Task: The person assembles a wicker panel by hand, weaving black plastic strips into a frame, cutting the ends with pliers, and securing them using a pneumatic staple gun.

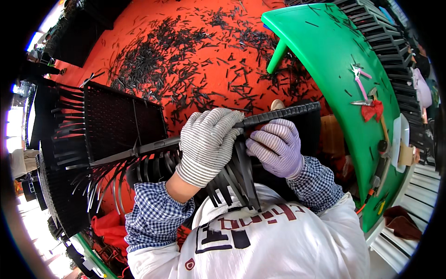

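Observation:
A long black bar (288,111), wrapped tightly with flat strips on its right part, slants across in front of me. It runs left to a dark woven panel (123,116) with loose strip ends. My left hand (206,146), in a white-and-grey striped glove, is closed over the bar near its middle. Loose black strips (239,169) hang from the bar between my hands toward my lap. Just below the wrapped part, my right hand (277,148) has its fingers curled, in a purple striped glove. Whatever its fingertips pinch is hidden.
Black strip scraps (162,56) litter the red floor (134,18). A green table (320,42) curves along the right, bearing a pink-handled tool (360,86), a red cloth (371,110) and a wooden-handled tool (383,126). Black slatted pieces (381,35) stand beyond it.

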